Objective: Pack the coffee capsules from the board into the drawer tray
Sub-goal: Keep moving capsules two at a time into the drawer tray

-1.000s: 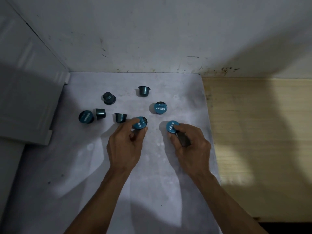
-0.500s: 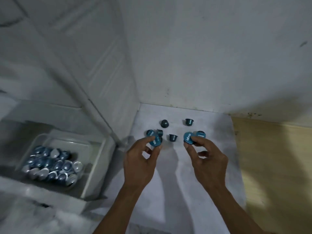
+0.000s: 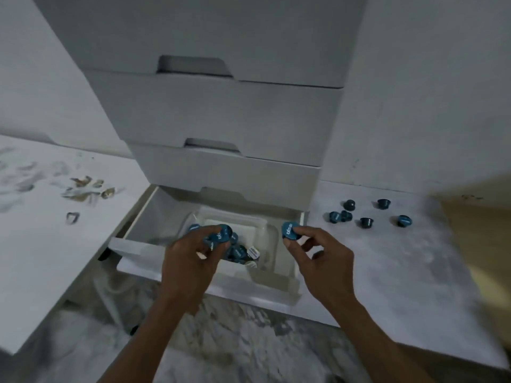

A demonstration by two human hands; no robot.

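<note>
A tall white cabinet (image 3: 221, 106) stands against the wall, and its lowest drawer (image 3: 143, 252) is pulled out toward the person. To the right of it lies a pale board (image 3: 401, 272), and to the left is a white top (image 3: 41, 244) with a few small scraps (image 3: 88, 186) on it. Inside the drawer sits a clear tray (image 3: 265, 230), and a heap of blue pods (image 3: 239, 251) lies in it, some with the blue lid up and some showing a silver side. Both arms reach in from the bottom of the view. The left hand (image 3: 190, 255) is over the tray, and its fingers are curled round a blue pod (image 3: 222, 234); it looks like there may be more than one pod in that hand, but the picture is too blurry to be sure. The right hand (image 3: 323, 258) is over the right edge of the drawer, just beside the tray. Its thumb and first finger pinch another pod (image 3: 289, 231) by the rim, with the printed lid facing us, and the other fingers are bent loosely. Five loose pods (image 3: 366, 222) are on the board, near the wall and well apart from the hands. Two of them touch each other on the left of the group, and the rest sit a little apart, some tipped on their sides.
</note>
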